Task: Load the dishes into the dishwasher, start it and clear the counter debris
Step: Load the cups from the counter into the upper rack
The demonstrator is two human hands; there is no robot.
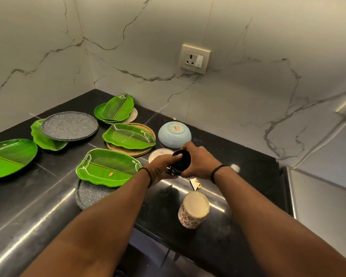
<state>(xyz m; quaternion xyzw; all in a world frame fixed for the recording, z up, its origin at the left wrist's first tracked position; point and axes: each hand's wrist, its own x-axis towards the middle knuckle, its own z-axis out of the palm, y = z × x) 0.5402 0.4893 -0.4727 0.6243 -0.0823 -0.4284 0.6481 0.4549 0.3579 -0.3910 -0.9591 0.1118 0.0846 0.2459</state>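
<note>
At the far left of the frame a green leaf-shaped plate (9, 156) lies on the black counter (38, 198), with a speckled grey plate (70, 125) resting on another leaf plate just right of it. Near the centre, a leaf plate with a crumb (108, 166) sits atop a grey plate. The left hand (162, 166) and right hand (198, 160) both close around a small black cup (183, 160), held just above the counter. An upturned pale blue bowl (174, 133) sits behind them; a patterned mug (194, 209) stands lower right.

light: dim, warm | glare: streaks on counter (48, 212) | edges: wide-angle bending | focus: soft
</note>
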